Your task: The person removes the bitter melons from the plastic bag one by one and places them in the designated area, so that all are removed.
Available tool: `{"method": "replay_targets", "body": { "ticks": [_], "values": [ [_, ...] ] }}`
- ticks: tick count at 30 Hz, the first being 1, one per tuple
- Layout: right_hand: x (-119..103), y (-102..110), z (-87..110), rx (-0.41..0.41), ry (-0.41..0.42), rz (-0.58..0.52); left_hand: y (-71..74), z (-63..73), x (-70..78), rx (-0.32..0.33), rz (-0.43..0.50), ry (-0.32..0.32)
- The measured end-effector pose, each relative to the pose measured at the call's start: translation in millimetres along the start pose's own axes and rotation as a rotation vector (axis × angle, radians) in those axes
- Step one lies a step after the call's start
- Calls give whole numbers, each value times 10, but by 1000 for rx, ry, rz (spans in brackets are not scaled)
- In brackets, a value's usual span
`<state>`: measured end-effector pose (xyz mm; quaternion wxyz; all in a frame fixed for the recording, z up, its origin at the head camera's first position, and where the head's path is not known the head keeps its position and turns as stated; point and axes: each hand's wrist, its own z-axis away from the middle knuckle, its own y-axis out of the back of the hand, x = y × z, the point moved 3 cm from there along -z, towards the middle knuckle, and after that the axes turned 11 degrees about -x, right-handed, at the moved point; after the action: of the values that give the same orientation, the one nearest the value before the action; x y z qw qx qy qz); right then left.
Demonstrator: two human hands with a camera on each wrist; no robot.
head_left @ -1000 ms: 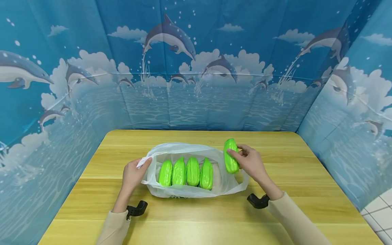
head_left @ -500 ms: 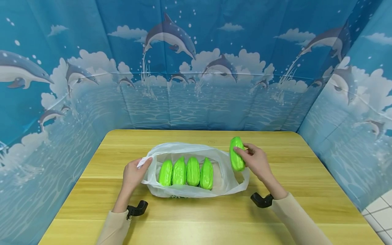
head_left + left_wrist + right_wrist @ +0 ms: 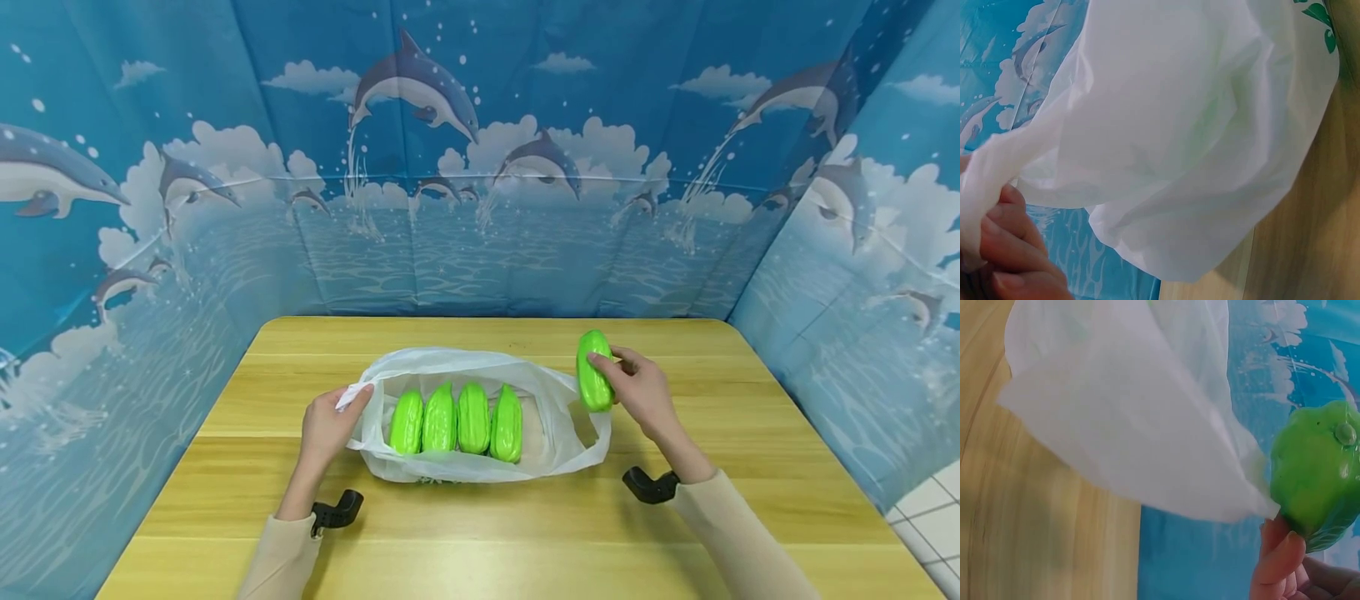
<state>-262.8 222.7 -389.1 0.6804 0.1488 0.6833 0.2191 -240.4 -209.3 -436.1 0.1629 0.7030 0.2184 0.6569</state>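
A white plastic bag (image 3: 457, 358) stands on the table with its mouth spread. Inside it several glossy, ribbed green gourds (image 3: 438, 421) lie side by side, with bare bag bottom to their right. My left hand (image 3: 327, 423) grips the bag's left handle, which in the left wrist view bunches between the fingers (image 3: 1013, 240). Past the bag's right rim, my right hand (image 3: 641, 392) holds another green gourd (image 3: 594, 371) upright between thumb and fingers. The right wrist view shows that gourd's rounded, lobed end (image 3: 1316, 465) right beside the edge of the bag.
The wooden table (image 3: 480, 542) extends around the bag on all sides. A blue dolphin-print curtain (image 3: 465, 242) hangs behind and along both sides. Black wrist mounts (image 3: 649, 486) sit on both forearms. White floor tiles (image 3: 926, 508) show at lower right.
My right hand has carried its gourd to the right and slightly back, from over the bag's right rim to just beyond it. My left hand keeps its grip on the handle.
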Motion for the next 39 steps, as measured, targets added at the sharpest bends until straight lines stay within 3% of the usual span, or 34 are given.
{"method": "replay_targets", "body": {
  "ticks": [11, 22, 39],
  "values": [
    [85, 101, -1, -7, -31, -13, -2, -4, -3, 0, 5, 5],
    [253, 168, -83, -13, -59, 40, -5, -2, 6, -4, 10, 5],
    [492, 183, -149, -49, -171, 74, -9, -2, -16, 8, 18, 0]
  ]
}}
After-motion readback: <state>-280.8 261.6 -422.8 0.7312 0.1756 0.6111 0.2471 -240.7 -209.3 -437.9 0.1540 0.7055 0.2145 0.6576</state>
